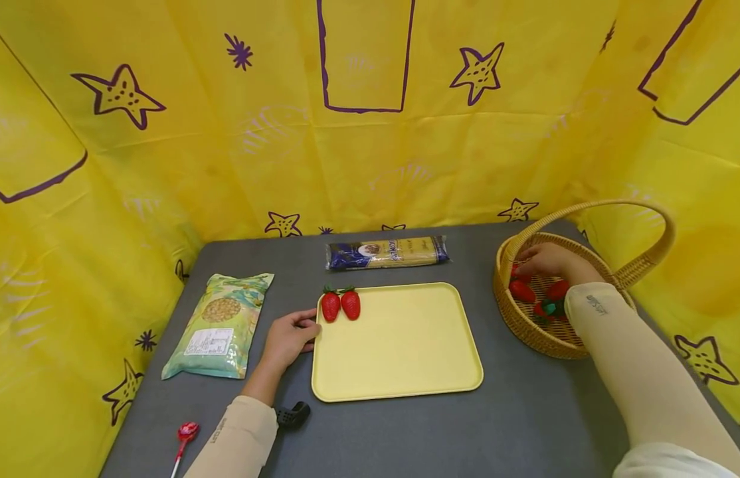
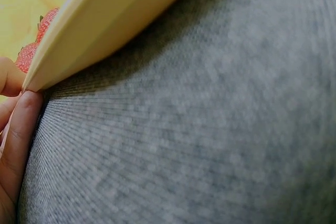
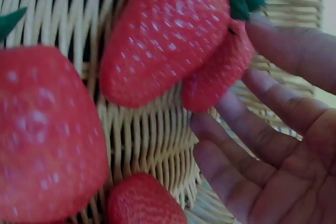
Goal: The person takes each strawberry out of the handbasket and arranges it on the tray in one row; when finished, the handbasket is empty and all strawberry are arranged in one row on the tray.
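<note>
My left hand (image 1: 290, 338) holds the left rim of the pale yellow tray (image 1: 400, 352). Its thumb and a finger pinch that rim in the left wrist view. Two red strawberries (image 1: 350, 305) lie side by side in the tray's far left corner. Inside the wicker basket (image 1: 528, 335), at the right, is my right hand (image 1: 548, 259). In the right wrist view its fingers are extended, with the thumb and fingertips right at a strawberry (image 3: 218, 74) near the basket wall. A larger strawberry (image 3: 168, 38) partly covers that one, and several more lie around.
A noodle packet (image 1: 388, 253) lies behind the tray. Left of my left hand is a green-and-yellow food bag (image 1: 220, 325). A red lollipop (image 1: 187, 433) and a black curved object (image 1: 293, 415) lie near the front. The basket's tall handle (image 1: 663, 232) arches over its right side.
</note>
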`<state>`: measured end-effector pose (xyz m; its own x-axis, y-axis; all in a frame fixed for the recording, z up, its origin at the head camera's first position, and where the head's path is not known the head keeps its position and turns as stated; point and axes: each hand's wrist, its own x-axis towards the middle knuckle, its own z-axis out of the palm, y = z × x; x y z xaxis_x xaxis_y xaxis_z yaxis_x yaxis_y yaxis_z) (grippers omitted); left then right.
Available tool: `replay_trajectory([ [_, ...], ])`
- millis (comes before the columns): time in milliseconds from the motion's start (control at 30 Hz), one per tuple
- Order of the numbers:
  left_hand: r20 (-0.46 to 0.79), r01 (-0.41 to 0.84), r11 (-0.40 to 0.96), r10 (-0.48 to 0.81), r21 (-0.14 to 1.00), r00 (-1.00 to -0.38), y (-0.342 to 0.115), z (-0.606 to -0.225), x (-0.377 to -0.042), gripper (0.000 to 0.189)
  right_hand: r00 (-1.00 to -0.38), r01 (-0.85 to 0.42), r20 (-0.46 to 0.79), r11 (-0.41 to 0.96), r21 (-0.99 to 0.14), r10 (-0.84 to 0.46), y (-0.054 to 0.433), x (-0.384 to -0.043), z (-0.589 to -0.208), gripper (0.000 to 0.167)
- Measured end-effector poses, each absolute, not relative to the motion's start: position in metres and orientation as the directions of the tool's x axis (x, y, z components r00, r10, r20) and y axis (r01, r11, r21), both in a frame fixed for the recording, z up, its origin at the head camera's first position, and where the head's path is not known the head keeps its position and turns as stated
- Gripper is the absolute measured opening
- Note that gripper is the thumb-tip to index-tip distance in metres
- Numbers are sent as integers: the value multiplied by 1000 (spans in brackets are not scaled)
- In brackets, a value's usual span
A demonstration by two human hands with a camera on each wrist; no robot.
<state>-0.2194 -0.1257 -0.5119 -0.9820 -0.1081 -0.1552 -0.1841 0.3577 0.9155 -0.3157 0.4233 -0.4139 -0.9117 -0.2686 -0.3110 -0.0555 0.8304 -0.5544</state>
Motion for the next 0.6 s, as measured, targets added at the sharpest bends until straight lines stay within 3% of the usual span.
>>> replay_trajectory([
  [300,-161,-190,341,-112,921,-981,-124,-512,-219,40,-918,-58,-319,875,-481,-236,412,-320,-415,27],
  [600,-143,-168,352,-96,921,-985,-125,-510,-220,39,-950,-9,-268,875,-484,-157,421,-312,-417,41],
])
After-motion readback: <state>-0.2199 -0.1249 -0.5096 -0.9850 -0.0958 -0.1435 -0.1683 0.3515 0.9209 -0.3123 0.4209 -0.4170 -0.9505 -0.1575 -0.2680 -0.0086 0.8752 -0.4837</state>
